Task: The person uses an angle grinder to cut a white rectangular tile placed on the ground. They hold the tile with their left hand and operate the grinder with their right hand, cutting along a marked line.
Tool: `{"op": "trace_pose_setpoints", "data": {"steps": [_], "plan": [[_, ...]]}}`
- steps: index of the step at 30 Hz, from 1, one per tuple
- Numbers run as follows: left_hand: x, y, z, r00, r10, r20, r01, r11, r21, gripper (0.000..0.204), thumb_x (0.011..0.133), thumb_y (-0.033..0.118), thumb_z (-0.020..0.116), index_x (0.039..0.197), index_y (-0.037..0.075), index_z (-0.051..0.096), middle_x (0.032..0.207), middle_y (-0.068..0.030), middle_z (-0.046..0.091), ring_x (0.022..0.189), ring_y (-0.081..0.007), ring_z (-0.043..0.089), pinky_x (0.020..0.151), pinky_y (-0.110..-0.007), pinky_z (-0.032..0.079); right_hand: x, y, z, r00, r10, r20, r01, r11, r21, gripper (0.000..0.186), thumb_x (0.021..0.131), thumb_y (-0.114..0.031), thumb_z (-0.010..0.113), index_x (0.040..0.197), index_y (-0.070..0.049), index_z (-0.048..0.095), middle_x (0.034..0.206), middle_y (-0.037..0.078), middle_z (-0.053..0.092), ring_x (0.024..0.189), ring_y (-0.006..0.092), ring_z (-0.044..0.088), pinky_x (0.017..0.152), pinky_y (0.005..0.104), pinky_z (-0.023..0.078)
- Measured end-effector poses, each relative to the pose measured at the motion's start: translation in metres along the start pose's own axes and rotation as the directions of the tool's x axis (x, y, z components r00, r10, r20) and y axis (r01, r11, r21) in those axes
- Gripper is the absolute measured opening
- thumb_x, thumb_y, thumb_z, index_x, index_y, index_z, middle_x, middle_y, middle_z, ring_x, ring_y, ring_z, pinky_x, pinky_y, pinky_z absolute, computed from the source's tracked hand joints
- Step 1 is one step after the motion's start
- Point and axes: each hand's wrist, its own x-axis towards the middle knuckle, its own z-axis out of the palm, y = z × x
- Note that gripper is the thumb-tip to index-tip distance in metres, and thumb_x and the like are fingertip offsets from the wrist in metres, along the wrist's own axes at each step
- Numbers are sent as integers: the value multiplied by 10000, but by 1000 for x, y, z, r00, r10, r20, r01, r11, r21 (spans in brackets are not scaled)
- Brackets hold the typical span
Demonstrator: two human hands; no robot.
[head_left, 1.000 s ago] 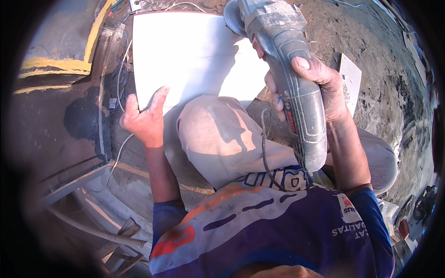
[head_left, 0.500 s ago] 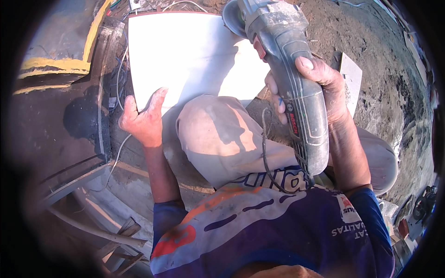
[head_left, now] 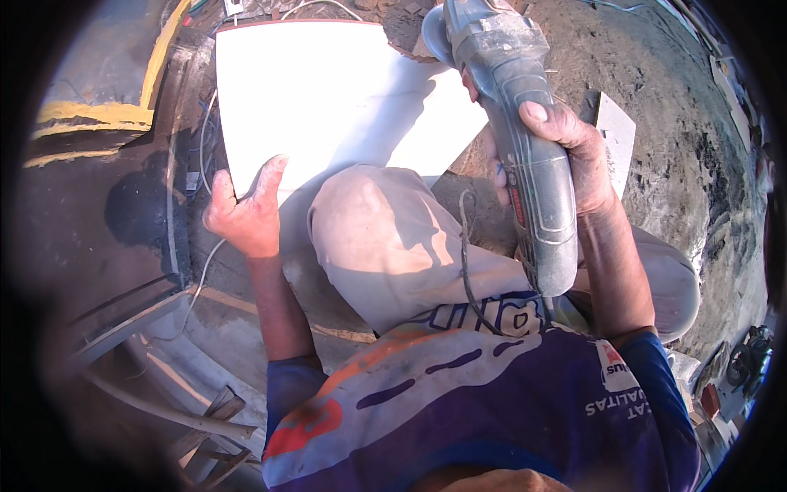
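Observation:
My right hand (head_left: 574, 152) is wrapped round the body of a dusty grey angle grinder (head_left: 537, 168), its disc end pointing away from me. The disc (head_left: 437, 34) is by the far right edge of a large white tile (head_left: 303, 98), where a curved notch shows. Whether it touches the tile I cannot tell. At the tile's near left corner my left hand (head_left: 250, 209) grips it, thumb on top and most fingers hidden. My bent knee (head_left: 369, 221) is against the tile's near edge. A dark cord (head_left: 466, 271) hangs beside the grinder's rear end.
Left of me stands a dark brown panel (head_left: 90, 221) with yellow-edged parts. A pale cable (head_left: 205, 275) runs beside my left arm. Wooden pieces (head_left: 213, 422) lie at lower left. To the right, a light tile piece (head_left: 615, 139) rests on the rough dirt ground (head_left: 672, 98).
The grinder's head has shifted right, uncovering more of the tile's notched far edge. My left hand and the tile have moved slightly left.

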Motion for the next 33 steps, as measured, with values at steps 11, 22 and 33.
{"op": "trace_pose_setpoints", "data": {"steps": [11, 22, 33], "plan": [[11, 10, 10, 995, 62, 76, -66, 997, 46, 403, 685, 259, 923, 698, 19, 599, 624, -108, 634, 515, -187, 507, 541, -327, 461, -15, -30, -17, 988, -79, -133, 60, 988, -144, 700, 806, -376, 702, 1242, 122, 477, 849, 180, 632, 585, 197, 665, 477, 314, 602], [15, 13, 12, 997, 60, 47, -61, 998, 15, 516, 650, 337, 932, 650, 29, 517, 567, -140, 480, 515, -255, 340, 492, -360, 408, -4, -26, 7, 978, 21, -205, -62, 979, -196, 694, 780, -372, 732, 1231, 98, 494, 805, 169, 635, 577, 204, 659, 458, 319, 593], [12, 8, 11, 998, 67, 9, -67, 998, 1, 486, 669, 290, 929, 647, 34, 517, 561, -133, 461, 513, -208, 324, 473, -335, 389, -1, -39, -9, 955, 144, -260, -198, 961, -195, 670, 807, -415, 717, 1227, 66, 515, 814, 154, 632, 576, 199, 659, 474, 315, 596]]}}
